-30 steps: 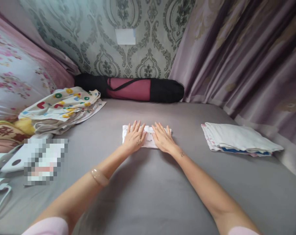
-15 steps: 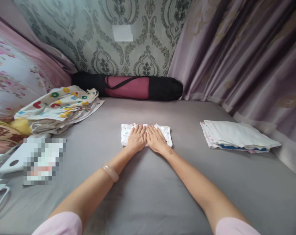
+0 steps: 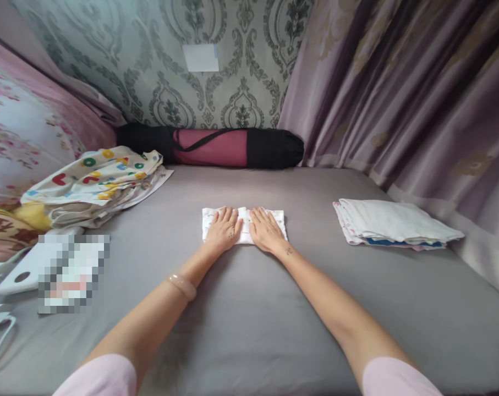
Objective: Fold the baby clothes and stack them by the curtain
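A small white folded cloth (image 3: 243, 219) with a faint print lies on the grey sheet (image 3: 249, 308) in the middle of the bed. My left hand (image 3: 223, 229) lies flat on the cloth's left half, fingers stretched out. My right hand (image 3: 266, 229) rests flat on its right half, fingers out as well. A narrow strip of cloth shows between the two hands. A pale bangle (image 3: 182, 285) sits on my left forearm.
A stack of folded white cloths (image 3: 391, 222) lies at the right near the purple curtain (image 3: 398, 99). A pile of letter-printed fabric (image 3: 94, 181) is at the left. A black and pink rolled bag (image 3: 216, 147) lies along the wall. White devices sit at the far left.
Both hands stay flat on the small cloth; they have drawn slightly apart since half a second ago. The view has shifted a little.
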